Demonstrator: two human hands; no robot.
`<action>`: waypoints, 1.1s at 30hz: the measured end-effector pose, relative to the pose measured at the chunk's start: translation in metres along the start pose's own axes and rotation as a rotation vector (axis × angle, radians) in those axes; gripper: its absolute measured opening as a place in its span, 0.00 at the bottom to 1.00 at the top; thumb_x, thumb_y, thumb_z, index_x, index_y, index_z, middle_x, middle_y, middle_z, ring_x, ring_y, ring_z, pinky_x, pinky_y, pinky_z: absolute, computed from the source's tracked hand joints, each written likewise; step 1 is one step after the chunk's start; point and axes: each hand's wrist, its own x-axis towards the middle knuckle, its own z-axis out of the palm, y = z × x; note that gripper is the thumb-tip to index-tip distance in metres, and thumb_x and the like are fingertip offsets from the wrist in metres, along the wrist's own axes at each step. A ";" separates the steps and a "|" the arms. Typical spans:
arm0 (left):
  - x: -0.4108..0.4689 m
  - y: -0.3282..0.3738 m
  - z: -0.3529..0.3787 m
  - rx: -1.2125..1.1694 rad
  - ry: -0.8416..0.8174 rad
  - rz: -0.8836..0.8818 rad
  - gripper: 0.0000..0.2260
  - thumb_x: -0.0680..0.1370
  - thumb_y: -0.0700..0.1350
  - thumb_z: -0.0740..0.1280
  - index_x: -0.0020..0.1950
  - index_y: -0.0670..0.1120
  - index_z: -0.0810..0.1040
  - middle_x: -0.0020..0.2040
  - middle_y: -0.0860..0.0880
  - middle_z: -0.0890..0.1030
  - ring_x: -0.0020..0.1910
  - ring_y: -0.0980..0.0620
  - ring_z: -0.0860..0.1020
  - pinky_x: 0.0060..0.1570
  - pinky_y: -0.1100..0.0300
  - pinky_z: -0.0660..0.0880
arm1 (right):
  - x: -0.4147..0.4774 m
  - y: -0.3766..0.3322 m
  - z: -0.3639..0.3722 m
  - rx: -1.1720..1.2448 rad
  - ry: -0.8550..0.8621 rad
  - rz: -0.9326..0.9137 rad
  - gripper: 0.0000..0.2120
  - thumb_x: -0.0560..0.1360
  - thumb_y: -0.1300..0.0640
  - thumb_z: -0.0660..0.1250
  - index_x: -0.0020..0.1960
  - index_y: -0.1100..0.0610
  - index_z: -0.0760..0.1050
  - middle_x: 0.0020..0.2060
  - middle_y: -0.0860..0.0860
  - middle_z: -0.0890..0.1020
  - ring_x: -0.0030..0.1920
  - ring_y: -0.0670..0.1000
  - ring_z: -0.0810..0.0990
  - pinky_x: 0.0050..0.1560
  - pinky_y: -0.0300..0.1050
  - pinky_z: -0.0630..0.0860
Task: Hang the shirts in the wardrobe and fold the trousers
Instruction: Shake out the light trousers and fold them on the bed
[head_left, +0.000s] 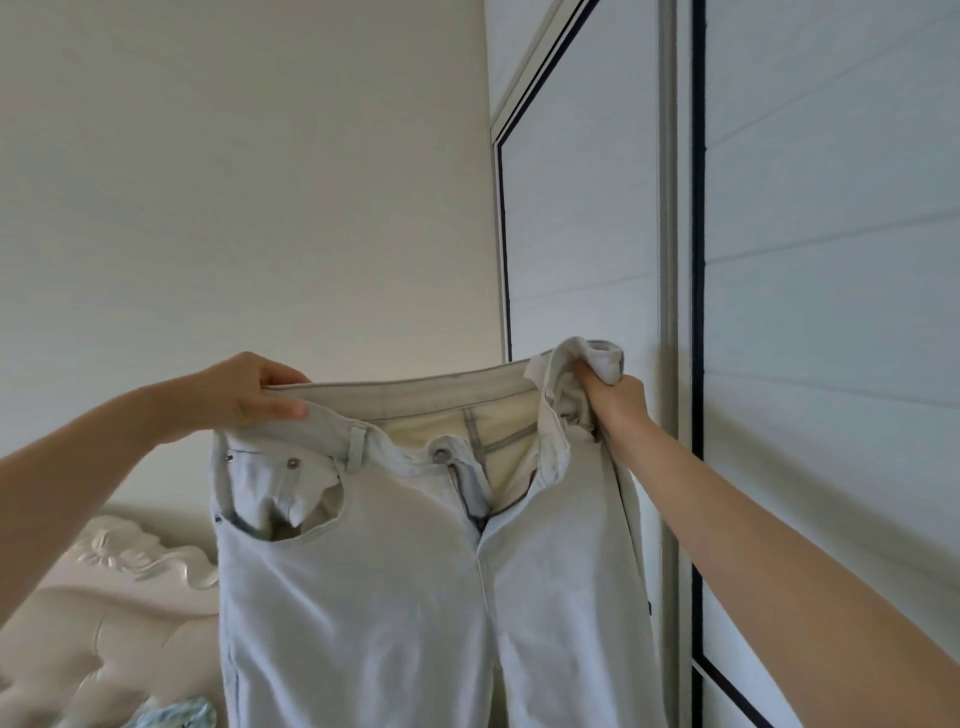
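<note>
A person's left hand (249, 392) and right hand (613, 400) each grip the waistband of pale trousers (415, 571), held up unfolded beside the closed wardrobe (831, 260), the fly open, suggesting folding has yet to begin.
</note>
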 end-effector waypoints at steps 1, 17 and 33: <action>-0.002 0.000 0.002 0.052 -0.026 -0.012 0.27 0.52 0.70 0.77 0.44 0.56 0.86 0.40 0.53 0.85 0.40 0.55 0.82 0.41 0.62 0.78 | 0.001 0.000 0.001 -0.023 -0.004 -0.027 0.25 0.64 0.33 0.71 0.48 0.53 0.77 0.45 0.55 0.84 0.46 0.56 0.83 0.52 0.56 0.81; -0.015 -0.042 0.041 1.212 0.374 0.581 0.25 0.79 0.38 0.51 0.74 0.56 0.67 0.48 0.49 0.78 0.18 0.50 0.54 0.18 0.67 0.54 | -0.015 -0.019 -0.007 -0.931 -0.135 -0.822 0.17 0.78 0.65 0.61 0.60 0.49 0.61 0.43 0.50 0.73 0.38 0.55 0.77 0.36 0.48 0.71; 0.002 -0.031 0.046 1.244 0.320 0.303 0.15 0.57 0.34 0.78 0.36 0.47 0.78 0.34 0.49 0.74 0.24 0.48 0.72 0.22 0.63 0.57 | -0.022 -0.025 0.029 -1.747 -0.185 -0.755 0.33 0.68 0.24 0.55 0.50 0.53 0.76 0.53 0.53 0.74 0.57 0.58 0.71 0.63 0.68 0.62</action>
